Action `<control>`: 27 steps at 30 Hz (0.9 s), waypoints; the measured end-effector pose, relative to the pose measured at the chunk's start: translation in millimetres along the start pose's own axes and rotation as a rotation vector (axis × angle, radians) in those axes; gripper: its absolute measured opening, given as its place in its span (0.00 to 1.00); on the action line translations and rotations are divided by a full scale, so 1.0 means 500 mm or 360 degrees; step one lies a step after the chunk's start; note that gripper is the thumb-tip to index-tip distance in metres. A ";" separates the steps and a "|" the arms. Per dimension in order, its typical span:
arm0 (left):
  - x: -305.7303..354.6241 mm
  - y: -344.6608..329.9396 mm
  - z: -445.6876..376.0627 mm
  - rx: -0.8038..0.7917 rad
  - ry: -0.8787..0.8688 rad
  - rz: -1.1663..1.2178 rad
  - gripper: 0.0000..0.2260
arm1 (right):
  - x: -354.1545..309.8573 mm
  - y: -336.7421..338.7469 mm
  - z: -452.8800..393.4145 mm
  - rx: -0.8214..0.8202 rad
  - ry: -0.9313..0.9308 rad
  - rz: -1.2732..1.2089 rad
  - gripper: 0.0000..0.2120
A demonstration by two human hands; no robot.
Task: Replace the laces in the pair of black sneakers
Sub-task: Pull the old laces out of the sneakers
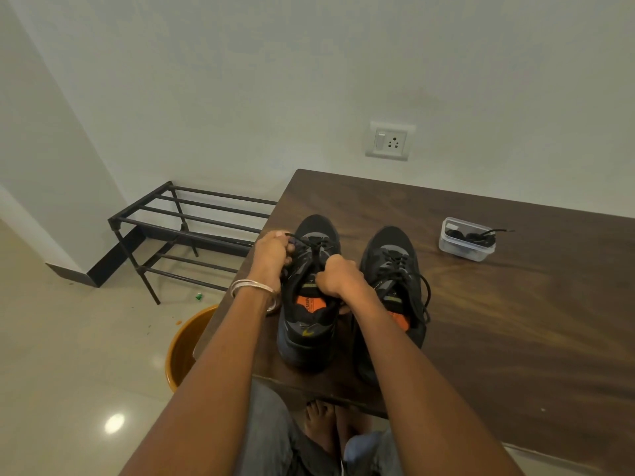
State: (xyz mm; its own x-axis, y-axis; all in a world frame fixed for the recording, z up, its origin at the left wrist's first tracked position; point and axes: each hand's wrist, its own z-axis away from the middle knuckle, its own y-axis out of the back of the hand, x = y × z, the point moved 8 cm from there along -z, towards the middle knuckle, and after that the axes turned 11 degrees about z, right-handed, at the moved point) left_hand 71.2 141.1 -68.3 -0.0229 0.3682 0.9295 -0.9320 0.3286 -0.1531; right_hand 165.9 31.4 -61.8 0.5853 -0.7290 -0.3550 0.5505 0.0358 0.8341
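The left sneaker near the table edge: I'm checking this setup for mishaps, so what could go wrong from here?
1. The left sneaker stands close to the table edge; the left hand and right hand tugging its lace might drag it off toward the orange bucket.
2. A lace end hangs out of the open plastic container; a passing arm could snag it.

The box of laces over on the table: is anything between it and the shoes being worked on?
Nothing visible blocks the way. The clear box sits on bare table beyond the right shoe, with only wood between them. Both hands, left and right, grip the lace of the left shoe.
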 end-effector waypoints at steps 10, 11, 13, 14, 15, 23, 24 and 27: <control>0.065 -0.048 0.028 -0.0039 -0.1035 -0.1300 0.10 | 0.001 0.001 -0.002 0.0007 -0.0007 0.0019 0.18; 0.063 -0.060 0.031 -0.0046 -0.1059 -0.1469 0.09 | 0.001 0.001 -0.002 0.0004 -0.0009 0.0017 0.17; 0.068 -0.073 0.039 -0.0021 -0.1077 -0.1652 0.08 | 0.002 -0.001 -0.002 0.0001 -0.0010 0.0017 0.17; 0.072 -0.077 0.043 -0.0010 -0.1067 -0.1682 0.07 | 0.002 -0.001 -0.002 0.0000 -0.0011 0.0016 0.17; 0.075 -0.081 0.046 -0.0005 -0.1060 -0.1708 0.07 | 0.002 -0.002 -0.002 0.0000 -0.0015 0.0015 0.17; 0.050 -0.090 0.021 -0.0103 -0.0803 -0.1720 0.03 | 0.006 0.002 0.004 -0.0037 -0.0033 -0.0062 0.13; 0.044 -0.091 0.021 -0.0090 -0.0784 -0.1713 0.04 | 0.006 0.002 0.006 -0.0045 -0.0033 -0.0066 0.12; 0.040 -0.090 0.022 0.0002 -0.0819 -0.1707 0.07 | 0.004 0.005 0.007 -0.0047 -0.0021 -0.0067 0.08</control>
State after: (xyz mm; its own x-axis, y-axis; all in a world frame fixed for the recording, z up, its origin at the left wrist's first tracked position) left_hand 109.0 124.1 -39.4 0.6268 -0.4867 0.6084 -0.5644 0.2548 0.7852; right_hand 166.2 27.5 -58.9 0.5533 -0.7393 -0.3839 0.5922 0.0249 0.8054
